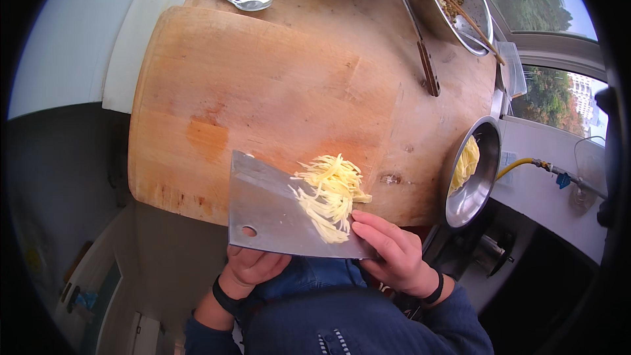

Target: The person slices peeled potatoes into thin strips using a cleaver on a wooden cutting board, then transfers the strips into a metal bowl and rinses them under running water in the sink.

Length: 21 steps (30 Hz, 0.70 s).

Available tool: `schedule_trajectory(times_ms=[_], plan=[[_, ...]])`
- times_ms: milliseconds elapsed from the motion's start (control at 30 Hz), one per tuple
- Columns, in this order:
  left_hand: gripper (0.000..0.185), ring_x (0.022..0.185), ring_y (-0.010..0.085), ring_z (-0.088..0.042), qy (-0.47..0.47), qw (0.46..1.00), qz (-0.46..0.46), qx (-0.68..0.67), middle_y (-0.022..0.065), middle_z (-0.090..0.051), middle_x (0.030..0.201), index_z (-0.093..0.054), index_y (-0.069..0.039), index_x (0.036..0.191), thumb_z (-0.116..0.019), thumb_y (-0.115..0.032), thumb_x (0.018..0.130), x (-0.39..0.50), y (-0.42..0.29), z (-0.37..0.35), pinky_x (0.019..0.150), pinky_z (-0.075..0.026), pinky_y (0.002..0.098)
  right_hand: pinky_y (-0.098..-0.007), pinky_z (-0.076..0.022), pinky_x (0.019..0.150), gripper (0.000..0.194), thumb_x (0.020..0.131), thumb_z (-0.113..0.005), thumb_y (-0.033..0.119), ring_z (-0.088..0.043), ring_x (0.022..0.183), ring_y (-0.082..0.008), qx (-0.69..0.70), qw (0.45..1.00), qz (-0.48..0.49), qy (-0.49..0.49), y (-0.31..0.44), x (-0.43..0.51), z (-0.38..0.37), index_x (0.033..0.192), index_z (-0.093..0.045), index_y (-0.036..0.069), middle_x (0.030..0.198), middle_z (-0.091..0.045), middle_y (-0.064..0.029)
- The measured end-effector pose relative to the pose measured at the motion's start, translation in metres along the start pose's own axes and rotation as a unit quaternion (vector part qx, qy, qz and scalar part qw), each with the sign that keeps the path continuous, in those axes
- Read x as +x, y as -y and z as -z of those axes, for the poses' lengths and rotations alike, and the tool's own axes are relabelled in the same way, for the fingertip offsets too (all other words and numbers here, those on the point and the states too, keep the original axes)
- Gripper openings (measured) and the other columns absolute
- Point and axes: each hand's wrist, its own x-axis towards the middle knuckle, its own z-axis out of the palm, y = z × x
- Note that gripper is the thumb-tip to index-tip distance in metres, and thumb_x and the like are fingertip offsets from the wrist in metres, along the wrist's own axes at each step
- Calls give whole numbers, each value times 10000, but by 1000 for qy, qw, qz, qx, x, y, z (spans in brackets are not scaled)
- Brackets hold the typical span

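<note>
A broad metal cleaver blade point(266, 202) lies over the near edge of the wooden cutting board point(276, 84), its hole towards the left. Thin pale-yellow vegetable shreds rest partly on the blade, and more of the shredded vegetable point(335, 172) is heaped on the board just beyond it. My left hand point(256, 265) is under the blade's near left edge; its fingers are partly hidden and I cannot tell whether they close on the blade or its handle. At the blade's right end, my right hand point(392, 249) touches the blade and the shreds with its fingertips, thumb beneath.
A steel bowl point(480, 197) with pale-yellow leaves stands at the right. Farther back are a bowl point(438, 15) with chopped food and chopsticks, a ladle with a wooden handle point(428, 69), and a metal spoon point(254, 3). A yellow hose point(515, 166) runs beside the window wall.
</note>
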Motion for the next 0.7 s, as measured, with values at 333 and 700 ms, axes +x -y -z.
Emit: schedule_trajectory(times_ms=[333, 700], plan=[[207, 976, 198, -637, 121, 986, -113, -20, 19, -691, 1041, -771, -99, 957, -763, -67, 753, 58, -26, 32, 805, -562, 327, -280, -487, 552, 386, 746, -729, 111, -613, 664, -156, -148, 978, 119, -80, -22, 1, 8, 1131, -730, 91, 1130, -695, -84], [504, 1271, 294, -585, 320, 943, -73, -64, 121, -629, 1335, -681, -4, 1252, -786, -214, 805, 88, -27, 15, 1046, -506, 415, -242, -449, 547, 274, 726, -709, 146, -570, 662, -150, -189, 954, 208, -101, -41, -2, 7, 996, -721, 103, 1073, -688, -57]])
